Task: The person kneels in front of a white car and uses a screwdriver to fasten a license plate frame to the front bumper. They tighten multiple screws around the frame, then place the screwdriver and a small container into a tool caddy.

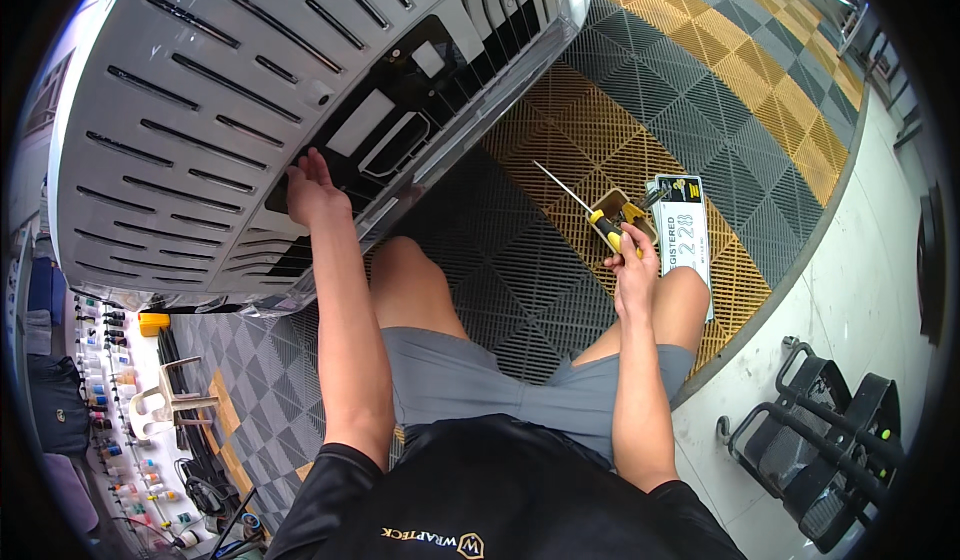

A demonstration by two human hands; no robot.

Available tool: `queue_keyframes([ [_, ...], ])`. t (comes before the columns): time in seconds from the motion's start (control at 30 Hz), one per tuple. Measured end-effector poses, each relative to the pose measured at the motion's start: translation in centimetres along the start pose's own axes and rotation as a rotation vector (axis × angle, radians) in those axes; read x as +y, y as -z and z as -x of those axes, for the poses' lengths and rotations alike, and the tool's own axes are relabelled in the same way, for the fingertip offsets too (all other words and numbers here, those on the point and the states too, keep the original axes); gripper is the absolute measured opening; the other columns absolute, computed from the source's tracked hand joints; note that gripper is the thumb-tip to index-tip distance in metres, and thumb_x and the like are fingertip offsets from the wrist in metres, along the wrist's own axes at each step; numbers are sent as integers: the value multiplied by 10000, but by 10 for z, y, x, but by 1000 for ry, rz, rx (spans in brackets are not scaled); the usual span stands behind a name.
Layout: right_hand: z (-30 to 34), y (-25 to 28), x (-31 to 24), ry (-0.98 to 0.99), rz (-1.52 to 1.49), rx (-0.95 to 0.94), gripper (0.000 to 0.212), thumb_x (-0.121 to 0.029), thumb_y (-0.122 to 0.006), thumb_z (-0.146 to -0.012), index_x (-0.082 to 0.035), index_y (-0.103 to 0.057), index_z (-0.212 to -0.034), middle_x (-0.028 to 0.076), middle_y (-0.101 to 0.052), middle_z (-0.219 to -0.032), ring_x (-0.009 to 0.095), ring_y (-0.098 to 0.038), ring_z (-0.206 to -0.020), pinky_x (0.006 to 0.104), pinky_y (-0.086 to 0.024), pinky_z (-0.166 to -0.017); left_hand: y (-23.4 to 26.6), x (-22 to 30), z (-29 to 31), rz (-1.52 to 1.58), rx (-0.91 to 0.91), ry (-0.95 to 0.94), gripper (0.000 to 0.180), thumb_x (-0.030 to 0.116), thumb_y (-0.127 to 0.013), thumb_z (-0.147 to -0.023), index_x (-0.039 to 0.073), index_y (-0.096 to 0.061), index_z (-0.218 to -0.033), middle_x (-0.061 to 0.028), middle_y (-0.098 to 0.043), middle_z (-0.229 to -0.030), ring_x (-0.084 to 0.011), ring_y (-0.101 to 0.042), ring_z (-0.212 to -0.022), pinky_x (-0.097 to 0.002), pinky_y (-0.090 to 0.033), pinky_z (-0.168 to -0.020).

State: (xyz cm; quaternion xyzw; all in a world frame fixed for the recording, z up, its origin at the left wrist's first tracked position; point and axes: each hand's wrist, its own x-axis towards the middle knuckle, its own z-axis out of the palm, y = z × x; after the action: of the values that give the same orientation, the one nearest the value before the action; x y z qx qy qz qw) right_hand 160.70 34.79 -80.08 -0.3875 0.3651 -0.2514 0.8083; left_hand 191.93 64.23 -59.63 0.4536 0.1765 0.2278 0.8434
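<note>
A white car front (235,90) with many slots fills the upper left, a black recessed panel (400,125) running along its lower part. My left hand (318,195) reaches to this panel, fingers stretched out and their tips at its dark surface; I see nothing held in it. In my right hand (637,265), over my right knee, is a screwdriver (605,228) with a yellow and black handle, its long shaft pointing up and left. Just beyond that hand, a small open box (612,203) holds yellow and dark items. Beside it lies a white number plate (686,235).
Grey and gold ribbed floor tiles (690,80) spread beneath the car and my legs. A black wheeled cart (820,440) stands on pale flooring at lower right. At lower left are a white plastic chair (165,400), cables (210,495) and shelves of small bottles (115,410).
</note>
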Motion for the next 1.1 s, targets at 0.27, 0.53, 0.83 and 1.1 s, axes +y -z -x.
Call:
queue_keyframes([
  [0.27, -5, 9, 3, -19, 34, 0, 276, -166, -615, -1054, -20, -617, -1288, 9, -575, -928, 67, -528, -662, 261, -541, -628, 14, 3, -19, 113, -55, 229, 411, 282, -421, -1124, -61, -417, -1351, -193, -604, -1200, -310, -687, -1025, -381, -658, -814],
  [0.53, -3, 6, 4, -15, 1, 15, 262, -141, -602, -1061, -17, -615, -1291, 44, -624, -972, 65, -521, -635, 233, -537, -597, 7, 3, -2, 10, 71, 0, 297, 61, -631, -1013, -121, -534, -1228, -178, -631, -1081, -263, -680, -911, -335, -657, -779],
  [0.83, -12, 0, 15, 1, 75, -15, 245, -145, -609, -1058, -23, -629, -1269, 34, -585, -949, 77, -487, -626, 256, -535, -591, 6, 12, -5, 359, 67, 275, 189, 114, -500, -1064, -66, -525, -1113, -199, -651, -1039, -329, -727, -933, -405, -685, -806],
  [1.1, -20, -6, 21, -11, 102, 15, 246, -159, -592, -1068, -25, -625, -1271, 32, -588, -964, 77, -471, -622, 251, -521, -582, 9, 18, -1, 317, 124, 176, 219, 89, -502, -1047, -72, -502, -1195, -160, -551, -1085, -260, -626, -920, -379, -662, -864],
])
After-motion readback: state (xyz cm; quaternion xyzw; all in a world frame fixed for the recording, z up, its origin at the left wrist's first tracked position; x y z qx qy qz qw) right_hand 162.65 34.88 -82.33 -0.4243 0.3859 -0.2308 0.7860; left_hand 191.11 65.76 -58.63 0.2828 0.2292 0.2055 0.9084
